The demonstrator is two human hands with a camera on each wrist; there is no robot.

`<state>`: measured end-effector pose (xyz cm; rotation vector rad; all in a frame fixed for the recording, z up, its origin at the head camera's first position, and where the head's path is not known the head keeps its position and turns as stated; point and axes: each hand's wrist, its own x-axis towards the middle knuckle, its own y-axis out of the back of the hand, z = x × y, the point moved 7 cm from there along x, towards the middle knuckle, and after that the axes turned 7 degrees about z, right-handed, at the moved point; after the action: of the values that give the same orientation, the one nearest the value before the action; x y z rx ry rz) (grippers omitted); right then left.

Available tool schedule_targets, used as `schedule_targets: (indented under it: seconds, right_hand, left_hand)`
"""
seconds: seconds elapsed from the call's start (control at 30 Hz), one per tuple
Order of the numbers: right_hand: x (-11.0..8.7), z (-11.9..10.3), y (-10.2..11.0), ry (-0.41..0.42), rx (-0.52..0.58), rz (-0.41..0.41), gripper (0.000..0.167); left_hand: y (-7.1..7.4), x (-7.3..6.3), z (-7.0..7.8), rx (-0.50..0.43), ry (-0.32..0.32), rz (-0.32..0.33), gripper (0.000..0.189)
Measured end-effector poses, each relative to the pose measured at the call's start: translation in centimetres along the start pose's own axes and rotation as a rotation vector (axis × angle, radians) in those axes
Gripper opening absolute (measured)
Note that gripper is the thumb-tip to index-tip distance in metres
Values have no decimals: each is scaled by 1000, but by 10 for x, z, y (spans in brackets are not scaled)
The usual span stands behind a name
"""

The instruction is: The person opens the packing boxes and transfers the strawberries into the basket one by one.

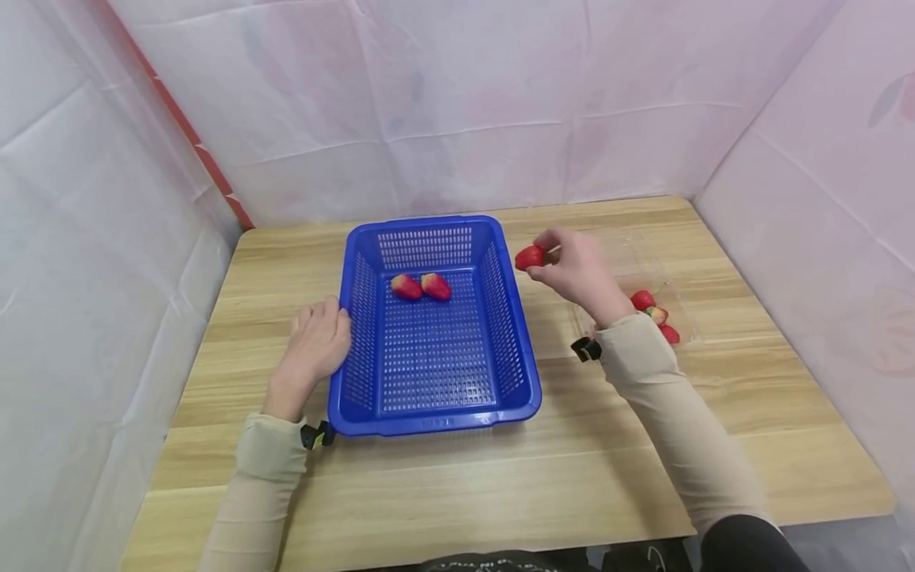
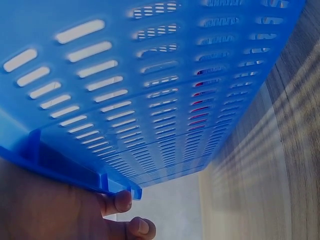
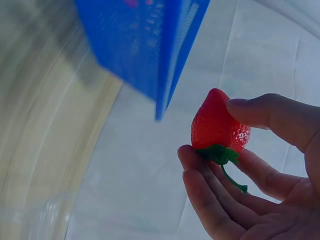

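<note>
A blue plastic basket (image 1: 436,423) stands on the table, with two red strawberries (image 1: 436,287) lying side by side on its perforated floor. At its left rim, my left hand (image 1: 318,342) grips the edge; the left wrist view shows fingertips (image 2: 142,227) by the rim's underside. Just past the right rim, my right hand (image 1: 581,272) pinches a red strawberry (image 1: 530,257) between thumb and fingers, held above the table. In the right wrist view this strawberry (image 3: 215,122) has a green leafy cap and stem, pointing toward the palm.
Right of the basket, partly behind my right forearm, a clear plastic box (image 1: 685,316) holds several strawberries (image 1: 668,333). The wooden table (image 1: 429,492) is bordered by white sheeting (image 1: 479,103) at the back and both sides.
</note>
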<state>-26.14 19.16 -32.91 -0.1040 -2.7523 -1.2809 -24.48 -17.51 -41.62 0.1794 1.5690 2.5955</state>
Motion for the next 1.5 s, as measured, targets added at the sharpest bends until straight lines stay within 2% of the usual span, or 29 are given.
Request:
schedule_targets:
  seconds: [0.17, 0.4, 0.63, 0.83, 0.9, 1.03, 1.2, 1.5]
  right_hand:
    - [17, -18, -21, 39, 34, -62, 34]
    - [40, -37, -53, 120, -27, -157, 33]
    - [53, -48, -63, 101, -55, -220, 30]
    - [65, -58, -78, 130, -114, -269, 25]
    - [69, -57, -87, 111, -160, -293, 23]
    - [74, -48, -108, 9, -261, -369, 23]
    - [77, -38, -129, -66, -387, -441, 37]
    - [84, -25, -146, -130, -481, -502, 60]
  left_hand:
    - [0, 0, 2, -2, 2, 3, 38]
    - [-3, 1, 5, -11, 0, 0, 39]
    - [-4, 2, 8, -9, -3, -4, 38]
    - [-4, 4, 9, -9, -5, 2, 37]
    - [-4, 5, 9, -8, -7, 3, 37]
    - [-5, 5, 9, -6, -5, -1, 36]
    - [-7, 5, 9, -6, -11, 4, 36]
    - [-10, 6, 11, -4, -16, 5, 37]
